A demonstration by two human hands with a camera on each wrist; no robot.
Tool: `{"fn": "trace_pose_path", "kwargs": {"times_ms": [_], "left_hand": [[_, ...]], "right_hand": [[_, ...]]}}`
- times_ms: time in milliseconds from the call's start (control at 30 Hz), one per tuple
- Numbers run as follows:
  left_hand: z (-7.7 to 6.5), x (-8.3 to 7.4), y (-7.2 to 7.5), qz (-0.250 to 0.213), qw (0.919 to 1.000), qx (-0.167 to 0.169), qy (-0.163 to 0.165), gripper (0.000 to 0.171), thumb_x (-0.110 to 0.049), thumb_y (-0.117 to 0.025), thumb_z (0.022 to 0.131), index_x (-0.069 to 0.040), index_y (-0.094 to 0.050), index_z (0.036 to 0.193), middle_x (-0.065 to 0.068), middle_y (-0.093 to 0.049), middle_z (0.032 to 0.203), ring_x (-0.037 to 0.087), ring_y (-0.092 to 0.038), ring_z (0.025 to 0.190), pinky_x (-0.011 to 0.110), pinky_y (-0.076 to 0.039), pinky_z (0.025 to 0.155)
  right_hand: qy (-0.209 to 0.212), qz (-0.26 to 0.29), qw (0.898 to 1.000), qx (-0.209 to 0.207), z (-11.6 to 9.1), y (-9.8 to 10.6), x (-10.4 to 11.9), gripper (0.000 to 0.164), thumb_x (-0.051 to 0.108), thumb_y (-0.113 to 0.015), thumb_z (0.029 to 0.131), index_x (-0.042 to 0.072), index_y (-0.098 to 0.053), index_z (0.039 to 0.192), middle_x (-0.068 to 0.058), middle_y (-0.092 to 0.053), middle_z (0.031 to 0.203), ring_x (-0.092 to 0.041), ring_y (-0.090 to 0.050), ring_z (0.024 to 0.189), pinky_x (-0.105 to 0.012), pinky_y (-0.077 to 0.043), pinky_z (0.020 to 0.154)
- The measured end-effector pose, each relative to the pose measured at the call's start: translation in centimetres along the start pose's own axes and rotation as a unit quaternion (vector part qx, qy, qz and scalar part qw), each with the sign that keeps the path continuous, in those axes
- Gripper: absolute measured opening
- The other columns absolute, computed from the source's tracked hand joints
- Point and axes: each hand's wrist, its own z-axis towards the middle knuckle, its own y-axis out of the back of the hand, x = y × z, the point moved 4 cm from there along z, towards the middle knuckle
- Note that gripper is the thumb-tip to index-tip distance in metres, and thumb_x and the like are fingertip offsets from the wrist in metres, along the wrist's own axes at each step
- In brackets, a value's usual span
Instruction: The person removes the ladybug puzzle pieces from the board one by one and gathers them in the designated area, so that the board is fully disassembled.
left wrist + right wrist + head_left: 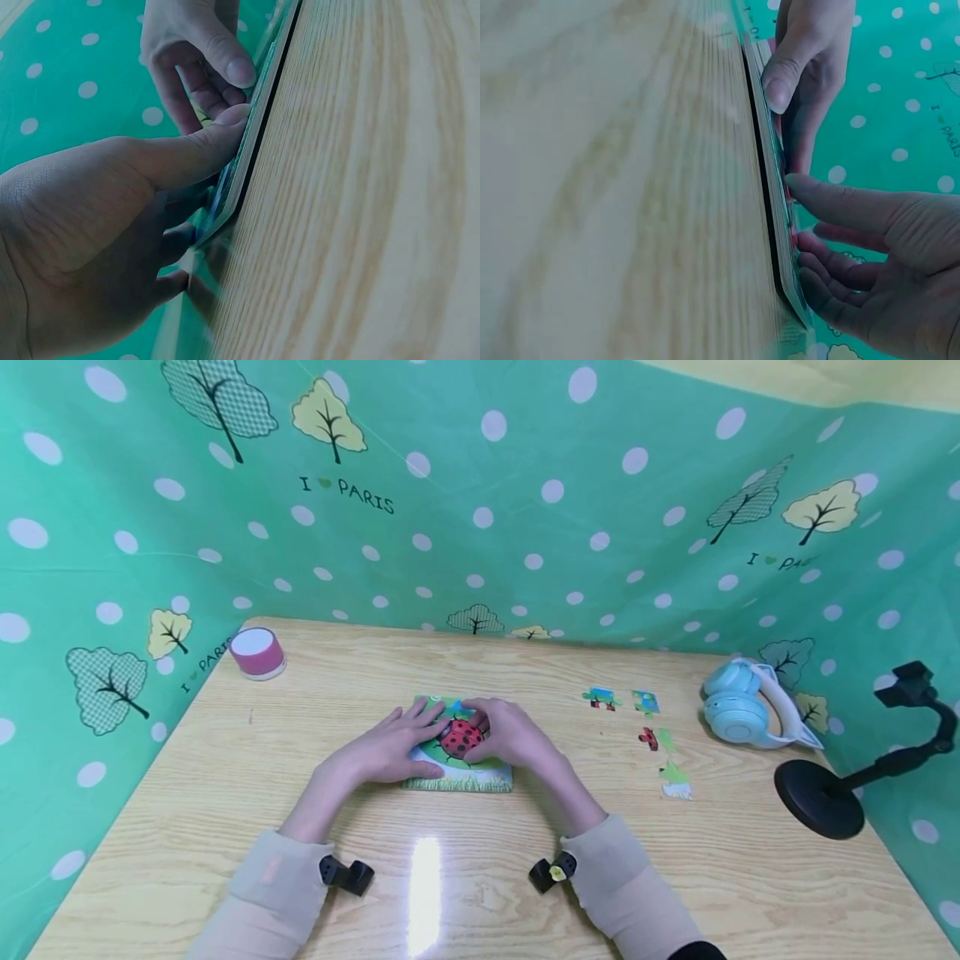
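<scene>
In the head view a ladybug jigsaw puzzle (459, 783) in a flat tray lies on the table, its red, black-spotted picture partly covered by both hands. My left hand (390, 747) rests on its left side with fingers spread and the thumb near the lower edge. From the right, my right hand (517, 735) arches over the puzzle, fingers bent, thumb beside the ladybug. Both thumbs touch the puzzle's face in the wrist views, where the tray (251, 142) appears edge-on. Whether a piece is between the right fingertips is hidden.
Several loose puzzle pieces lie to the right, among them a blue one (602, 696) and a red one (648, 738). Beyond them are blue headphones (738, 706) and a black stand (821, 797). A pink-and-white cylinder (257, 653) stands at the back left.
</scene>
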Motion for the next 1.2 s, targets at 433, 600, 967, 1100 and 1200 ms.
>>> {"fn": "trace_pose_path", "kwargs": {"times_ms": [433,600,967,1100,1200], "left_hand": [[0.01,0.09,-0.04,0.003,1.0,-0.002,-0.001,0.085,-0.047,-0.069,0.095,-0.009,-0.032,0.161,0.012,-0.011,0.174,0.041,-0.002,0.161,0.064,-0.008,0.129],[-0.06,0.03,0.0,0.002,1.0,-0.003,0.0,0.085,-0.046,-0.069,0.095,-0.009,-0.031,0.161,0.012,-0.011,0.174,0.041,-0.002,0.162,0.064,-0.008,0.129],[0.15,0.08,-0.13,0.009,1.0,-0.002,-0.002,0.085,-0.048,-0.069,0.095,-0.01,-0.031,0.161,0.012,-0.01,0.174,0.041,-0.002,0.161,0.064,-0.008,0.129],[0.15,0.04,-0.16,0.007,1.0,-0.002,-0.001,0.085,-0.047,-0.069,0.095,-0.009,-0.032,0.161,0.012,-0.011,0.174,0.042,-0.003,0.161,0.064,-0.008,0.129],[0.13,-0.01,-0.16,0.007,1.0,-0.003,0.001,0.085,-0.047,-0.069,0.095,-0.009,-0.032,0.161,0.013,-0.011,0.174,0.042,-0.004,0.161,0.064,-0.008,0.13]], "right_hand": [[-0.008,-0.024,1.0,-0.002,0.12,-0.32,0.13,0.08,0.018,-0.093,0.076,0.009,-0.057,0.147,-0.008,-0.073,0.115,-0.021,-0.065,0.105,-0.041,-0.055,0.099],[-0.007,-0.029,1.0,0.003,0.07,-0.27,0.21,0.08,0.018,-0.093,0.076,0.008,-0.058,0.146,-0.008,-0.073,0.115,-0.021,-0.066,0.103,-0.041,-0.055,0.097],[-0.003,-0.055,0.998,-0.001,-0.6,-0.04,0.91,0.08,0.017,-0.095,0.073,0.006,-0.06,0.144,-0.011,-0.071,0.131,-0.03,-0.063,0.122,-0.048,-0.05,0.109],[-0.002,-0.063,0.998,-0.001,-0.57,-0.04,0.97,0.074,0.019,-0.095,0.073,0.006,-0.064,0.139,-0.01,-0.071,0.13,-0.028,-0.063,0.12,-0.047,-0.051,0.107],[-0.001,-0.068,0.998,0.003,-0.52,-0.05,0.94,0.069,0.02,-0.095,0.073,0.008,-0.067,0.135,-0.008,-0.073,0.126,-0.025,-0.063,0.114,-0.044,-0.051,0.103]]}}
